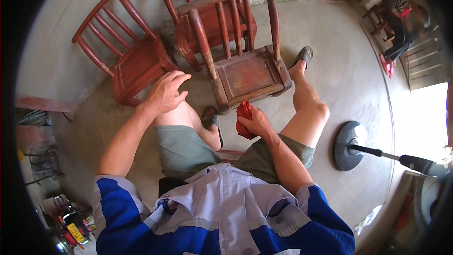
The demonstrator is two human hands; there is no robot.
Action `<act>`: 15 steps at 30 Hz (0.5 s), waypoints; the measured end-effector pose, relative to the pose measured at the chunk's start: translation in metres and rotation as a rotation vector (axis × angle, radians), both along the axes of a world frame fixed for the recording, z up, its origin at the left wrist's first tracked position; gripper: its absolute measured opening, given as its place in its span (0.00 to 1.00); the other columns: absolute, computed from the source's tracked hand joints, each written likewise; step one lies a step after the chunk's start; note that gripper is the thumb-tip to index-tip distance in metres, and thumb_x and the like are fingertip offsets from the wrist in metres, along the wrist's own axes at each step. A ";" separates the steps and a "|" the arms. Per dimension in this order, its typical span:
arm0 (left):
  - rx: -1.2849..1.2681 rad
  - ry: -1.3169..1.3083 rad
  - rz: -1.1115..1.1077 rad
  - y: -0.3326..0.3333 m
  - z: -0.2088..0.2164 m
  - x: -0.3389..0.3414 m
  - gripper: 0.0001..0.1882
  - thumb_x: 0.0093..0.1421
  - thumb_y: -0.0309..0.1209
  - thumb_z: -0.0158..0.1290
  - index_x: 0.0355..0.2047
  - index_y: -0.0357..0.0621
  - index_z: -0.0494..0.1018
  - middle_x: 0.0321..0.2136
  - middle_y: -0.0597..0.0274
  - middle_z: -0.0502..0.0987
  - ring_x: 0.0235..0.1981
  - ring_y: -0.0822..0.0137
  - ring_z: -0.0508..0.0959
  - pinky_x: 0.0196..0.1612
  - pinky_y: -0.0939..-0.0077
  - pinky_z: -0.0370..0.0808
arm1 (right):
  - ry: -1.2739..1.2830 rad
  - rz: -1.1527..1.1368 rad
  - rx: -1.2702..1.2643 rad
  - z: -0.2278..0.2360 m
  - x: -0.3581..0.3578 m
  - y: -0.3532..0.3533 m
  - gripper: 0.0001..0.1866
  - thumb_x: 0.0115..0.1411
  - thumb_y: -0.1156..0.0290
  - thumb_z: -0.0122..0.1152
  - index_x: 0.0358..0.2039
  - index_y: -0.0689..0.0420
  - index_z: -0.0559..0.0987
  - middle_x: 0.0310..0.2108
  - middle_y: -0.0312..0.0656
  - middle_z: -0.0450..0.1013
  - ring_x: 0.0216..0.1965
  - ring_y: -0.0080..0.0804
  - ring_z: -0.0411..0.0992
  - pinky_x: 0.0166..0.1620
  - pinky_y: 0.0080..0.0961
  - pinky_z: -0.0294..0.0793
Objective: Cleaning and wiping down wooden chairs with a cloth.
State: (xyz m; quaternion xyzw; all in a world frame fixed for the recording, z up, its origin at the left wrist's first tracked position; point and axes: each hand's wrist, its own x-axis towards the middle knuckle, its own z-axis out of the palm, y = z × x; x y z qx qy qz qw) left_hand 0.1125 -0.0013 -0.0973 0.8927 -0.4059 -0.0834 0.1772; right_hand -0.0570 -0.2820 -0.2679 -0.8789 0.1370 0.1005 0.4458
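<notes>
My right hand [256, 122] is closed round a crumpled red cloth [244, 120], held between my knees. Over my left knee is my left hand [168, 90], its fingers apart and nothing in them. In front of me stands a worn wooden chair [250, 76] with a slatted back, its red paint rubbed off along the seat and top rail. Just past my left hand is a redder wooden chair [140, 68] of the same kind. A third red chair [214, 26] stands behind the worn one, which partly hides it.
A pedestal fan [348, 145] with a round black base stands to my right on the concrete floor [351, 75]. At the far right another person [401, 28] sits by a wall. A motorcycle [73, 224] is at the lower left. A pale wall [61, 42] runs behind the chairs.
</notes>
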 end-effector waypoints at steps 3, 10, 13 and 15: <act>-0.049 -0.120 0.056 0.039 -0.008 -0.012 0.22 0.57 0.29 0.59 0.52 0.36 0.74 0.51 0.49 0.75 0.54 0.48 0.74 0.59 0.58 0.71 | 0.008 0.051 0.017 0.038 -0.010 0.003 0.31 0.54 0.49 0.69 0.47 0.62 0.76 0.41 0.58 0.78 0.45 0.57 0.77 0.49 0.44 0.76; -0.266 -0.240 0.149 0.066 -0.041 -0.020 0.14 0.56 0.27 0.59 0.41 0.34 0.79 0.46 0.49 0.77 0.51 0.49 0.76 0.56 0.57 0.72 | -0.192 0.209 0.122 0.148 -0.019 0.007 0.26 0.55 0.56 0.70 0.48 0.61 0.76 0.43 0.55 0.74 0.42 0.56 0.76 0.47 0.44 0.76; -0.226 -0.224 0.111 0.055 -0.035 -0.019 0.13 0.57 0.27 0.58 0.42 0.35 0.78 0.48 0.50 0.76 0.52 0.49 0.75 0.57 0.58 0.71 | -0.281 0.239 0.115 0.153 -0.014 0.007 0.27 0.54 0.56 0.70 0.48 0.61 0.75 0.40 0.55 0.73 0.41 0.58 0.75 0.46 0.46 0.76; -0.197 -0.253 0.100 0.042 -0.028 -0.017 0.12 0.55 0.27 0.60 0.39 0.36 0.79 0.46 0.53 0.77 0.51 0.51 0.75 0.55 0.57 0.71 | -0.330 0.230 0.083 0.139 -0.007 0.003 0.28 0.55 0.56 0.70 0.50 0.61 0.74 0.41 0.55 0.72 0.42 0.58 0.75 0.45 0.46 0.76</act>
